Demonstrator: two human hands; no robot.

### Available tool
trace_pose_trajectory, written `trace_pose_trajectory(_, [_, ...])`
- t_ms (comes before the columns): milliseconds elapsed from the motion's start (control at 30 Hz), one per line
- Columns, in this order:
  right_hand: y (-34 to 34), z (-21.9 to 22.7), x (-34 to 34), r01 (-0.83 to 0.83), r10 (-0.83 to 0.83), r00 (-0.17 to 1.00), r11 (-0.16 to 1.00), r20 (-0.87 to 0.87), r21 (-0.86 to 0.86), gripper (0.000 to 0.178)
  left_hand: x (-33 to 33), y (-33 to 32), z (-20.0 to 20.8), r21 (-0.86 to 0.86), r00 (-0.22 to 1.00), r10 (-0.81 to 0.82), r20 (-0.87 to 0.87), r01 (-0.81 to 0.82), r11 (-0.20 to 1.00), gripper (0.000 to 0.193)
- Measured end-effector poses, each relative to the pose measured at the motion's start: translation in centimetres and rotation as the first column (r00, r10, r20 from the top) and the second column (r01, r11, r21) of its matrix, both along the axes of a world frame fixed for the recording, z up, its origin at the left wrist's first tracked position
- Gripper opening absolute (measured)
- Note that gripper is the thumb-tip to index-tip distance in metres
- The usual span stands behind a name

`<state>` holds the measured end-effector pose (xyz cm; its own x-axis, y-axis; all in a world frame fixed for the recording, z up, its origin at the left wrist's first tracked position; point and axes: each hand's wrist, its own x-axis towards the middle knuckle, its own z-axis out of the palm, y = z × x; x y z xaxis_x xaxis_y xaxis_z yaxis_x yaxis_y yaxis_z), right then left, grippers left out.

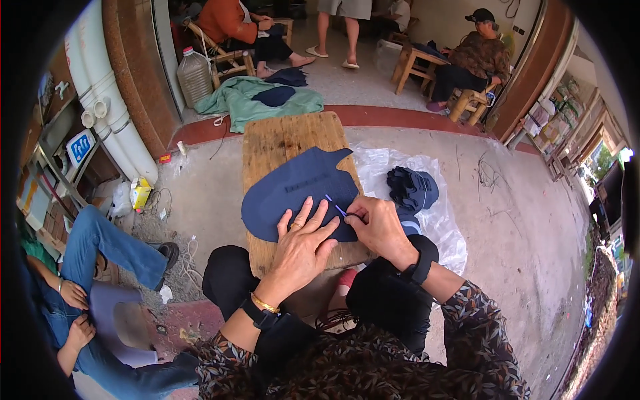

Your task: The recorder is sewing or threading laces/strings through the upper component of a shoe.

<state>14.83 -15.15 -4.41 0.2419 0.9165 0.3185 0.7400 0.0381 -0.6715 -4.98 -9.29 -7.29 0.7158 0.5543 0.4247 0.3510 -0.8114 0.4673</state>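
A dark navy cut fabric piece (293, 193) lies flat on the small wooden table (267, 130) before me. It has one rounded end and a notched, pointed corner at the far right. My left hand (303, 243) presses on its near part, fingers spread. At its right edge my right hand (380, 227) is closed around a small slim tool with a blue-violet tip (341, 211). A dark part of that tool shows by my fingers; the rest is hidden. Another short blue-violet mark or piece shows on the cloth just beyond the tip.
Right of the table, stacked navy fabric pieces (413, 189) rest on clear plastic sheeting (447, 230). Beyond the table lies a green cloth (243, 97) beside a large plastic jug (196, 79). A person in jeans (100, 247) sits close at my left. Several people are in the doorway area.
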Motion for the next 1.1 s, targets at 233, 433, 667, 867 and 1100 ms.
trace_pose_trajectory(233, [3.1,1.4,0.1,-0.008,0.004,0.995,0.999,0.096,0.04,0.014,-0.2,0.0,0.3,-0.014,0.998,-0.063,0.017,0.063,0.998,0.038])
trace_pose_trajectory(433, [5.5,4.6,2.0,-0.084,0.036,0.991,0.914,-0.127,-0.397,0.028,-1.3,-0.6,0.6,-0.105,0.995,-0.096,0.002,0.096,0.99,0.036])
trace_pose_trajectory(667, [7.7,3.9,-1.6,0.247,-0.1,0.923,0.894,0.372,-0.373,0.023,-0.3,-0.7,0.5,-0.073,0.998,-0.063,0.031,0.065,0.995,0.033])
trace_pose_trajectory(867, [7.5,3.9,-2.3,0.184,0.087,0.877,0.847,0.472,-0.499,0.031,0.0,-1.1,-1.1,-0.033,0.997,0.032,0.075,-0.03,0.999,0.028])
trace_pose_trajectory(1100, [8.7,0.9,-1.3,0.185,-0.104,0.872,0.975,0.478,-0.125,0.03,-0.4,-1.6,-1.0,-0.001,0.999,0.005,0.047,-0.005,1.0,0.029])
